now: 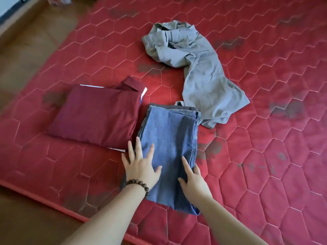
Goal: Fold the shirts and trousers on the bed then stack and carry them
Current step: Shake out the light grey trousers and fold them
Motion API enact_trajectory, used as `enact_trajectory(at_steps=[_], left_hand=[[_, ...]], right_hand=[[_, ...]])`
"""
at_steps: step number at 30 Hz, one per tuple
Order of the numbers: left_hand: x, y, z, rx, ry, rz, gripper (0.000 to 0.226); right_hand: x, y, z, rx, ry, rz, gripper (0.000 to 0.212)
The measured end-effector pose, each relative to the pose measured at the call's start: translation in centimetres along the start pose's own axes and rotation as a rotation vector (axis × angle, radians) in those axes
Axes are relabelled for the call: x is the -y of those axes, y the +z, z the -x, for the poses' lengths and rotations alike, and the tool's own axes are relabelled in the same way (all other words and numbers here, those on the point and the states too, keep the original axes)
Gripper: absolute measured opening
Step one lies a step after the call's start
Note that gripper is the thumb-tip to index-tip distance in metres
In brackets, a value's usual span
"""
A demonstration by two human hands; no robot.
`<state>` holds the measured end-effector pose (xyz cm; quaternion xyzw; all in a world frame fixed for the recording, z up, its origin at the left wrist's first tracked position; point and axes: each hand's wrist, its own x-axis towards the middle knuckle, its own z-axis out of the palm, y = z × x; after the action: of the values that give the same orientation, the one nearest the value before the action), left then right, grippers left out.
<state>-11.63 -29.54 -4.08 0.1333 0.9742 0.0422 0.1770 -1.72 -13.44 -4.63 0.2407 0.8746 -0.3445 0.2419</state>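
Blue jeans [169, 137] lie folded lengthwise on the red quilted mattress [265, 156], near its front edge. My left hand [141, 165], with a bead bracelet on the wrist, presses flat on the jeans' left side, fingers spread. My right hand [192, 179] rests flat on the jeans' right side, fingers near the seam. To the left sits a folded maroon shirt [95, 114], with a white garment edge showing beneath it. Behind the jeans lie crumpled grey trousers [194, 68], unfolded, one leg reaching to the jeans' far end.
The mattress has dark stains across its surface. Wooden floor [26, 46] shows at the left and along the bottom-left corner. A dark object stands blurred at the top-left edge.
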Motion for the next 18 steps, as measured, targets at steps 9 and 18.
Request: enact_trajectory(at_steps=[9, 18], left_hand=[[-12.1, -2.6, -8.0, -0.104, 0.286, 0.132, 0.085], [-18.4, 0.1, -17.1, -0.081, 0.378, 0.035, 0.098]], right_hand=[[-4.6, -10.4, -5.6, -0.301, -0.036, 0.219, 0.074], [-7.2, -16.2, -15.8, -0.346, -0.150, 0.422, 0.086]])
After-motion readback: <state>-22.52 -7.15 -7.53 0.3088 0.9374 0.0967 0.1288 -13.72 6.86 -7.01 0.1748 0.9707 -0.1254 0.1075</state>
